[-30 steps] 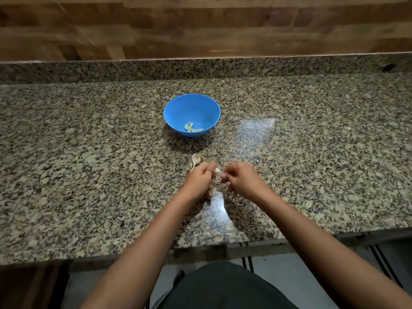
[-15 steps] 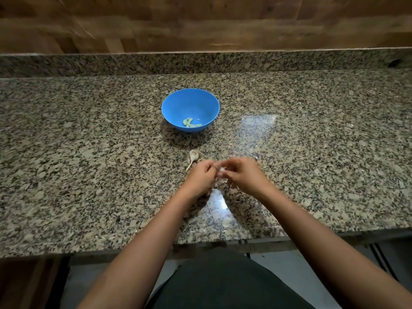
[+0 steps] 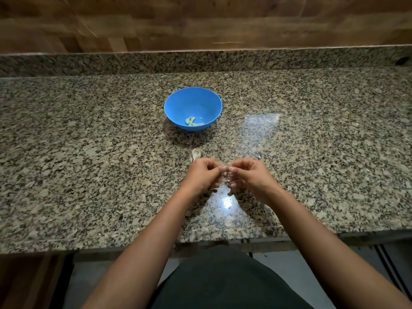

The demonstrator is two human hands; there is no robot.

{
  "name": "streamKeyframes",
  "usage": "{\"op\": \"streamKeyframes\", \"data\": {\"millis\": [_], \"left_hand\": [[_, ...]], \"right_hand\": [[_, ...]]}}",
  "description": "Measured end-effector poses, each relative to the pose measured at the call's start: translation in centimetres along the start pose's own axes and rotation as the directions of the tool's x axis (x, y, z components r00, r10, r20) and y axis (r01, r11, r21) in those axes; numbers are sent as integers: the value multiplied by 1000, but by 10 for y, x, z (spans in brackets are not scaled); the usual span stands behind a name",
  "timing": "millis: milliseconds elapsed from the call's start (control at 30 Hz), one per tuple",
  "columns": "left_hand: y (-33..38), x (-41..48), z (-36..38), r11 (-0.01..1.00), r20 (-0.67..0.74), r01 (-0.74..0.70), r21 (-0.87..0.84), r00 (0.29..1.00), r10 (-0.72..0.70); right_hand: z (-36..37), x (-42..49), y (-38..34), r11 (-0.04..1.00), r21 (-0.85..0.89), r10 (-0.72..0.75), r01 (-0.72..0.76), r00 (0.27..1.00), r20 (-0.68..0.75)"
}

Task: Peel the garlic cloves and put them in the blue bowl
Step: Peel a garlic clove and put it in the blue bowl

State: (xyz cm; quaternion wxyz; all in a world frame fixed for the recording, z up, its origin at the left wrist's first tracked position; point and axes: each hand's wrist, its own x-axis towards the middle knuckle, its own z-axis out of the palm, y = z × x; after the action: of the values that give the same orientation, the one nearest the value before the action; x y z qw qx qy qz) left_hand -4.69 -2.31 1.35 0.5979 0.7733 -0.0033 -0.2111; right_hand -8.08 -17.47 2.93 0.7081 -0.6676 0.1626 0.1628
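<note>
Garlic shows at three spots on the speckled stone worktop, which spans the middle of the frame from left to right. A wooden wall fills the top of the frame behind a low stone upstand. At the bottom centre is the person's dark clothing, and two bare forearms reach up from the lower corners toward the centre.

A blue bowl stands upright on the worktop, just above centre and slightly left. Below it, well apart from the bowl, the left hand and right hand meet at the centre of the frame. Both have their fingers curled, and their fingertips come together.

A pale, papery garlic skin lies on the worktop just above the left hand, between that hand and the bowl. A few pale green peeled cloves lie at the bottom of the bowl. Smallest of all, a garlic clove is pinched between the fingertips of both hands; it is blurred and mostly hidden by the fingers.
</note>
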Motion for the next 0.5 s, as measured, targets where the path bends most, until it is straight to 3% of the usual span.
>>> {"op": "streamKeyframes", "data": {"millis": [133, 300, 500], "left_hand": [[3, 1, -6, 994, -76, -38, 102, 996, 46], [3, -1, -5, 992, 5, -122, 37, 993, 122], [4, -3, -4, 955, -4, -244, 171, 969, 248]], "right_hand": [[-1, -1, 6, 1000, -5, -16, 15, 999, -47], [2, -2, 5, 994, -66, -90, 84, 992, -89], [-2, -5, -5, 993, -77, -95, 92, 995, -38]]}}
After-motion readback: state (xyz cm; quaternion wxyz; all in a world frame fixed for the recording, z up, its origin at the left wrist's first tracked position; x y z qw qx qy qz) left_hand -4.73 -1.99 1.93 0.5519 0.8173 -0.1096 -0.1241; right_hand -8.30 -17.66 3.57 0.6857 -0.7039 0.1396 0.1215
